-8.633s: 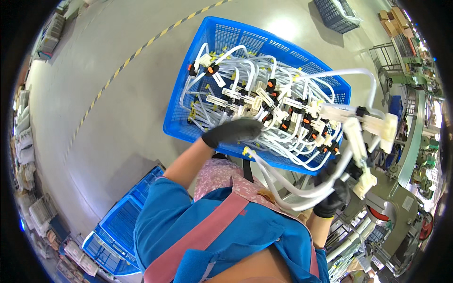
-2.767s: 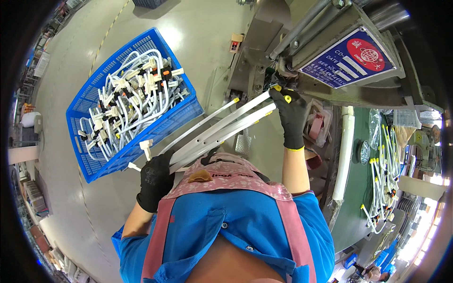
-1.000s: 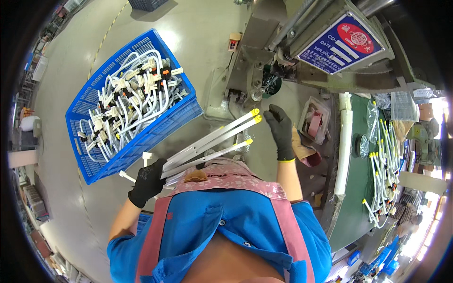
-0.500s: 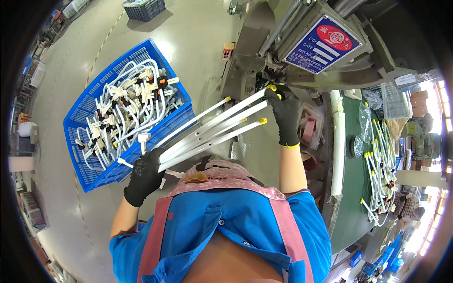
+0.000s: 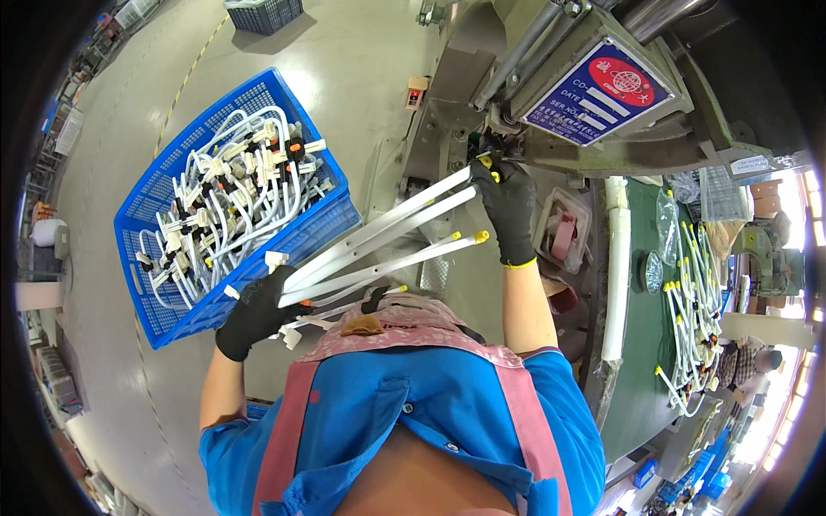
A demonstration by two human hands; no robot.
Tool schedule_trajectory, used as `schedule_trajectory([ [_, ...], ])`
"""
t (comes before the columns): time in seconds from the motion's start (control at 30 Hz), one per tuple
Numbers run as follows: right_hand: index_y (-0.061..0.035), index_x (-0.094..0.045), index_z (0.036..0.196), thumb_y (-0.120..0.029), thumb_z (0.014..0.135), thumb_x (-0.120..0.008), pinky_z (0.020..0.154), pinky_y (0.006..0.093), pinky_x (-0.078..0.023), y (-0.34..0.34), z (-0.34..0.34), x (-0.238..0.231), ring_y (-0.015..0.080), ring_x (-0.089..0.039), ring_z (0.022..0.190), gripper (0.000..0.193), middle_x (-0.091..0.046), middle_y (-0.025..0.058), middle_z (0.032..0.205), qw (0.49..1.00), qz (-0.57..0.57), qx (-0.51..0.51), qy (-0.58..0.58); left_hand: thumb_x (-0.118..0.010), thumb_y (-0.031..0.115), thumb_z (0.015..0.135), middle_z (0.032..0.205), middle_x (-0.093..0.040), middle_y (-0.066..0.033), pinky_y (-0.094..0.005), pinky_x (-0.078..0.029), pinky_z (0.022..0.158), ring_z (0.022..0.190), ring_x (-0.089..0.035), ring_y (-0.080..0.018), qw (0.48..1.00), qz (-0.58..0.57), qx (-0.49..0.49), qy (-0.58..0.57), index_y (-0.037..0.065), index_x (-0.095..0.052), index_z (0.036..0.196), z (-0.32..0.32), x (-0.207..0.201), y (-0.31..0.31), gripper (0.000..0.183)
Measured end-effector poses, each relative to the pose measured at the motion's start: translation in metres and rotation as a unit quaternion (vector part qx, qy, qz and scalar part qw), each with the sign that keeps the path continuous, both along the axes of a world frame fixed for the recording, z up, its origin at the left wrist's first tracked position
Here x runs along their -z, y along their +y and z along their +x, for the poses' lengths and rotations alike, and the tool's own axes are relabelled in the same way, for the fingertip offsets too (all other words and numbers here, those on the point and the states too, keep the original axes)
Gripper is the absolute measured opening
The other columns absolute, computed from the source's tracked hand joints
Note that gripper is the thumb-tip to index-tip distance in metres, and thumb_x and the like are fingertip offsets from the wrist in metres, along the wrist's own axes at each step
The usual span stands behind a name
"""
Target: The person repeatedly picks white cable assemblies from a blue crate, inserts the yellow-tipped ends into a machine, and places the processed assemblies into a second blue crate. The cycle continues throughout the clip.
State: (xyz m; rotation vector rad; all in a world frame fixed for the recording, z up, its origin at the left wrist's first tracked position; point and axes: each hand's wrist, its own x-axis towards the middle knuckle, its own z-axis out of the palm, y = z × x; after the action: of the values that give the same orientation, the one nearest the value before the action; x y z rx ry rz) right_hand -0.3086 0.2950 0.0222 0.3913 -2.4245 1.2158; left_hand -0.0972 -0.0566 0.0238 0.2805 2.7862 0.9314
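Observation:
My left hand [image 5: 254, 316], in a black glove, is closed round one end of a bundle of white tubes [image 5: 379, 236]. White plastic fittings stick out beside its fingers. At the tubes' other ends sit yellow caps [image 5: 481, 236]. My right hand [image 5: 506, 211], gloved the same way, grips the yellow-capped ends of the upper tubes below the machine [image 5: 602, 90]. Lower tubes fan out free of that hand, close over my pink apron [image 5: 404, 325]. Just beyond my left hand stands a blue basket [image 5: 331, 222] heaped with bent white tubes [image 5: 249, 202] bearing white, black and orange fittings.
On the right, a green worktop [image 5: 637, 378] carries a pile of yellow-capped tubes [image 5: 688, 318]. A clear tub [image 5: 564, 236] with a pink item sits by my right hand. A small switch box [image 5: 416, 93] is near the machine. Farther off are a dark crate [image 5: 267, 15] and a person [image 5: 742, 365].
My right hand has shifted slightly left and down with the upper tubes. My left hand has moved a little left and turned. Some tubes have dropped lower, nearer my apron.

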Motion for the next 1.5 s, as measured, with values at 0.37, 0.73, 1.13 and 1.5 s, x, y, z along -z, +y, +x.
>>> schedule_trajectory([
  [0.37, -0.0025, -0.067, 0.085, -0.026, 0.08, -0.068, 0.057, 0.0361, -0.047, -0.009, 0.001, 0.013, 0.0284, -0.061, 0.059, 0.025, -0.062, 0.016, 0.068, 0.997, -0.075, 0.003, -0.031, -0.074, 0.028, 0.078, 0.126, -0.053, -0.0275, -0.0431, -0.043, 0.096, 0.115, -0.053, -0.0401, 0.984, -0.039, 0.095, -0.147, -0.004, -0.038, 0.136, -0.027, -0.008, -0.028, 0.075],
  [0.73, -0.0016, -0.069, 0.094, -0.022, 0.083, -0.066, 0.064, 0.0348, -0.049, -0.012, -0.003, 0.024, 0.0272, -0.065, 0.069, 0.023, -0.067, 0.016, 0.078, 0.998, 0.018, 0.052, -0.018, -0.073, 0.027, 0.08, 0.12, -0.059, -0.0243, -0.0405, -0.046, 0.091, 0.108, -0.058, -0.0378, 0.986, -0.006, 0.041, -0.163, -0.001, -0.04, 0.136, -0.02, 0.003, -0.013, 0.071],
  [1.13, -0.0002, -0.067, 0.106, -0.027, 0.084, -0.064, 0.072, 0.0331, -0.05, -0.006, -0.008, 0.053, 0.0223, -0.066, 0.077, 0.034, -0.069, 0.0147, 0.086, 0.982, -0.077, -0.006, -0.172, -0.073, 0.036, 0.078, 0.123, -0.057, -0.0243, -0.044, -0.044, 0.093, 0.111, -0.057, -0.0383, 0.975, -0.082, 0.003, -0.207, -0.001, -0.04, 0.135, 0.006, -0.011, -0.014, 0.076],
  [1.5, -0.0003, -0.058, 0.115, -0.024, 0.083, -0.068, 0.07, 0.0315, -0.048, -0.008, 0.028, 0.072, 0.017, -0.061, 0.077, 0.041, -0.066, 0.0091, 0.088, 0.976, -0.148, -0.029, -0.157, -0.073, 0.017, 0.077, 0.116, -0.059, -0.0223, -0.0413, -0.046, 0.089, 0.106, -0.058, -0.0378, 0.981, 0.011, 0.023, -0.191, 0.001, -0.045, 0.13, 0.019, 0.031, -0.012, 0.061],
])
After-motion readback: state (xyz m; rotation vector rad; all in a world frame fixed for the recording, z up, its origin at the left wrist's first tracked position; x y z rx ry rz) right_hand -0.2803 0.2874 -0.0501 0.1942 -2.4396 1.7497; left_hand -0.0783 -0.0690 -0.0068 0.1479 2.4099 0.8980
